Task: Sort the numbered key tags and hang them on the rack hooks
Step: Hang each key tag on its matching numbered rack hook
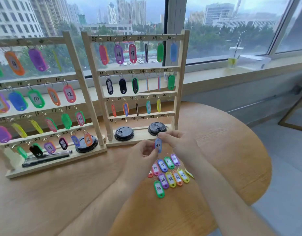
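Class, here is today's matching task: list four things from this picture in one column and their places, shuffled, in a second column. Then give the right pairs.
Things
1. blue tag 42
2. green tag 43
3. black pen
4. drink cup

Places
A. on the windowsill
B. lying on the table
C. pinched by the left hand and right hand
D. on the base of the left rack

Pairs: 1-C, 2-B, 3-D, 4-A

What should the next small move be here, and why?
Probably lift the blue tag 42, pinched between left hand and right hand, to the bare hook 42 on the right rack; hooks 37 to 41 already carry tags.
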